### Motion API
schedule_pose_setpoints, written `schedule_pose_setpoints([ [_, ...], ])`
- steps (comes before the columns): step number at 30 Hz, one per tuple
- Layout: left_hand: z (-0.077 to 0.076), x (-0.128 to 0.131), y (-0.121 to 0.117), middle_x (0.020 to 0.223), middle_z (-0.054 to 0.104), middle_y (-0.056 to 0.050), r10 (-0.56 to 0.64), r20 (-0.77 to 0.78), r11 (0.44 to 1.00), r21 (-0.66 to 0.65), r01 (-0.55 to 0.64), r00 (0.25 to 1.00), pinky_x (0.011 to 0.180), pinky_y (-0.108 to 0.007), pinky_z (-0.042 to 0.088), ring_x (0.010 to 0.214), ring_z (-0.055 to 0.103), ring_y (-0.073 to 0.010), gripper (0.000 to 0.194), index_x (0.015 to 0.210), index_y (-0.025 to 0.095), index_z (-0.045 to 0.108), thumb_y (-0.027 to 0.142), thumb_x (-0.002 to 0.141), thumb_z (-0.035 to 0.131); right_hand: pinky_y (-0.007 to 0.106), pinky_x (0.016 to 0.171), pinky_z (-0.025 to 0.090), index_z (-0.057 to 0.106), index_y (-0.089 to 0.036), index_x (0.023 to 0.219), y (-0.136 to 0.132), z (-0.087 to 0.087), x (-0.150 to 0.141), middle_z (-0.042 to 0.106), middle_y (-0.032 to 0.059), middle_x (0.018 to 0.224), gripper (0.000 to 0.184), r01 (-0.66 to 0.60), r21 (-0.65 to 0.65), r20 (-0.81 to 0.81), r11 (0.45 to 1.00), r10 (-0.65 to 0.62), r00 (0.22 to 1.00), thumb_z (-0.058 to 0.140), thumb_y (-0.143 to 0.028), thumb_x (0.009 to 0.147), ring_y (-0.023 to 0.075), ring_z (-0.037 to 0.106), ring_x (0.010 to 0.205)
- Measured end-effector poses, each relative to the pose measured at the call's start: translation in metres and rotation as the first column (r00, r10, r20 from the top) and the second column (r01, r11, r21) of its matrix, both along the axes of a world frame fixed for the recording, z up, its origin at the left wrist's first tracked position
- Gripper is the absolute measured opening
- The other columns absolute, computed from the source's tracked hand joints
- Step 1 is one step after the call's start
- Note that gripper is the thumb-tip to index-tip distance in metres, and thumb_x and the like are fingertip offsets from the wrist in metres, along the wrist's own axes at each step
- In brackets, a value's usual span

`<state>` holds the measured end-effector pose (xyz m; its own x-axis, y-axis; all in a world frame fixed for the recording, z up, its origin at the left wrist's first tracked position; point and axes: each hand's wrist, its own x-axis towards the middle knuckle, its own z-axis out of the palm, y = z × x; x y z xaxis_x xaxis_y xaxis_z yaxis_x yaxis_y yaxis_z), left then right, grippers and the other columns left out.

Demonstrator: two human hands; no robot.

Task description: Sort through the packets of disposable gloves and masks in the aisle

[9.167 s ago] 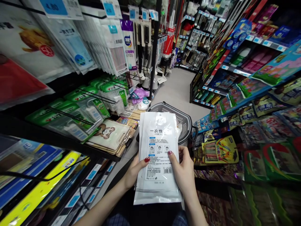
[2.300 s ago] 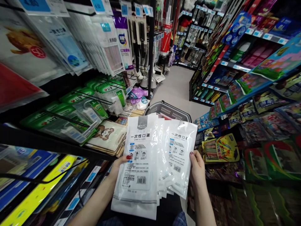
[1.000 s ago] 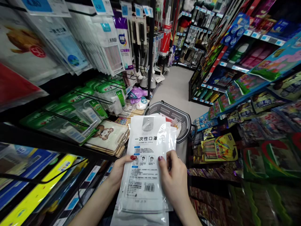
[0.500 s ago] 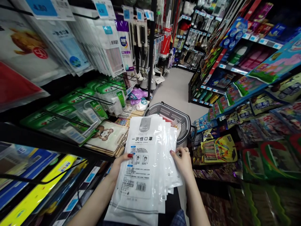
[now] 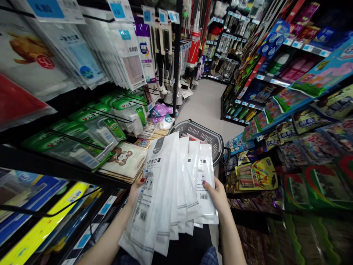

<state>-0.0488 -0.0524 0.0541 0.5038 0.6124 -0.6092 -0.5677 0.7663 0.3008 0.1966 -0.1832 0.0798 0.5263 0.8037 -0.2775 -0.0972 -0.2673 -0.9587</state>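
Observation:
Between my hands is a fanned stack of white face mask packets [image 5: 171, 187], printed with black text and small pictures. My left hand [image 5: 135, 191] grips the stack's left edge, its red-nailed thumb on the front packet and the other fingers hidden behind. My right hand [image 5: 216, 191] pinches the rightmost packet [image 5: 204, 204], thumb on its face, fingers behind it. Just beyond the packets a grey shopping basket [image 5: 212, 138] stands with some items inside, partly covered by the stack.
To the left, a rack holds hanging mask packs [image 5: 129, 55], green power strip packages [image 5: 91, 125] and a bear-printed board [image 5: 124, 158]. Snack bags [image 5: 256, 175] hang on the right-hand shelves. Between them the grey aisle floor [image 5: 206, 99] runs away from me.
The packets have spread wider into a fan, and the front one has tilted to the left. My right hand has shifted its thumb onto the face of the rightmost packet.

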Motion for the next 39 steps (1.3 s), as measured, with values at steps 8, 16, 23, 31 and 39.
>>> schedule_pose_setpoints([
  [8, 0.013, 0.005, -0.005, 0.059, 0.069, -0.004, -0.073, -0.022, 0.997, -0.026, 0.072, 0.997, 0.068, -0.036, 0.056, 0.07, 0.068, -0.0259, 0.041, 0.101, 0.01, 0.063, 0.003, 0.065, 0.047, 0.03, 0.059, 0.051, 0.063, -0.015, 0.092, -0.033, 0.027, 0.039, 0.07, 0.0045, 0.078, 0.047, 0.507, -0.037, -0.025, 0.861, -0.508, 0.861, 0.076, -0.037, 0.052, 0.0208, 0.064, 0.065],
  [16, 0.06, 0.026, -0.027, 0.069, 0.07, -0.012, -0.268, -0.141, 0.962, 0.008, 0.272, 0.953, 0.063, -0.036, 0.055, 0.068, 0.067, -0.0295, 0.029, 0.089, 0.004, 0.066, 0.007, 0.061, 0.058, 0.03, 0.06, 0.053, 0.056, -0.022, 0.113, -0.045, 0.097, -0.014, 0.07, 0.0059, 0.092, 0.05, 0.365, 0.109, -0.126, 0.924, -0.352, 0.928, 0.068, -0.037, 0.067, 0.0214, 0.066, 0.07],
  [23, 0.066, 0.031, -0.04, 0.086, 0.071, -0.011, -0.137, -0.103, 0.985, 0.093, 0.147, 0.985, 0.087, -0.039, 0.049, 0.102, 0.058, -0.0337, 0.035, 0.096, 0.011, 0.066, 0.023, 0.063, 0.069, 0.032, 0.063, 0.048, 0.056, -0.022, 0.089, -0.012, 0.091, -0.075, 0.068, 0.0065, 0.086, 0.026, 0.009, -0.087, 0.263, 0.996, 0.014, 0.965, 0.056, -0.045, 0.075, 0.0248, 0.062, 0.077],
  [31, 0.059, 0.019, -0.038, 0.084, 0.072, -0.01, -0.271, -0.092, 0.958, 0.073, 0.278, 0.958, 0.081, -0.043, 0.051, 0.091, 0.063, -0.0342, 0.048, 0.107, 0.012, 0.062, 0.007, 0.06, 0.063, 0.04, 0.067, 0.039, 0.05, -0.024, 0.083, -0.008, 0.09, -0.1, 0.058, 0.007, 0.074, 0.02, 0.042, -0.145, 0.735, 0.989, 0.079, 0.673, 0.051, -0.043, 0.077, 0.0279, 0.054, 0.073],
  [39, 0.046, 0.008, -0.02, 0.069, 0.071, -0.011, -0.265, 0.018, 0.964, 0.021, 0.264, 0.964, 0.071, -0.043, 0.055, 0.076, 0.067, -0.0321, 0.04, 0.095, 0.004, 0.066, 0.007, 0.059, 0.051, 0.033, 0.07, 0.041, 0.052, -0.022, 0.087, -0.004, 0.075, -0.05, 0.058, 0.0049, 0.086, 0.027, 0.08, -0.054, 0.527, 0.995, -0.04, 0.849, 0.039, -0.044, 0.084, 0.0207, 0.054, 0.08],
])
